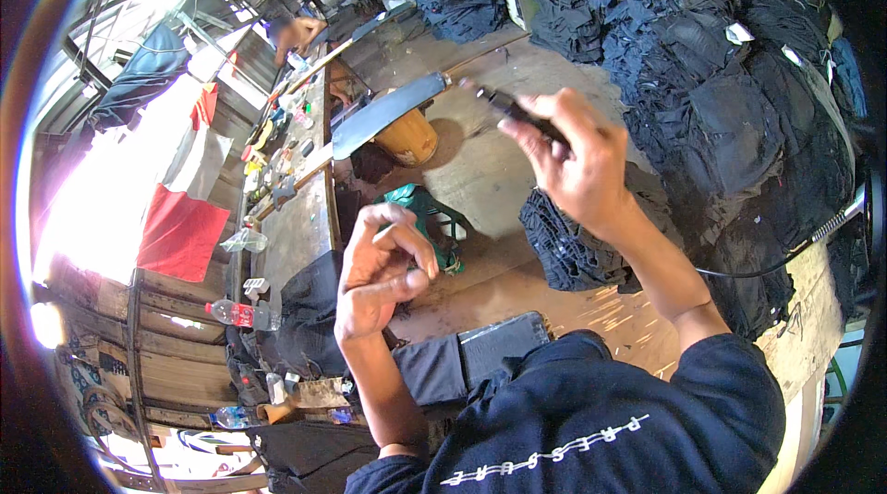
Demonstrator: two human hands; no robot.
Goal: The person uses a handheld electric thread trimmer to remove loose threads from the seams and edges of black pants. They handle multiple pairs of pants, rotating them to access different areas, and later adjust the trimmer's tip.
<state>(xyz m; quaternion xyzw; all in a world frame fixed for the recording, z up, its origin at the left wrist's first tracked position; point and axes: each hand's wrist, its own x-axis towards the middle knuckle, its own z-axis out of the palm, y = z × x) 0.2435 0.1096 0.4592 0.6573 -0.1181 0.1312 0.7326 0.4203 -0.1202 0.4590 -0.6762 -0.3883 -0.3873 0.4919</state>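
My right hand (584, 147) is raised and closed around a slim black handpiece (517, 112), whose blurred tip points up and left. A black cord (739, 271) passes behind my right forearm; its link to the handpiece cannot be seen. My left hand (381, 265) hangs in the air to the left, fingers curled in toward the thumb, with nothing visible in them. Beyond the handpiece tip stretches a long padded board (393, 111) with a grey-blue cover. Below my right hand sits a stack of folded dark denim (565, 246).
High heaps of dark garments (684, 78) fill the right and back. A cluttered worktable (291, 244) runs along the left, with a red-labelled plastic bottle (242, 314) near it. A brown bucket (409, 139) and a green bag (407, 200) stand midway. Another person (296, 34) is far left.
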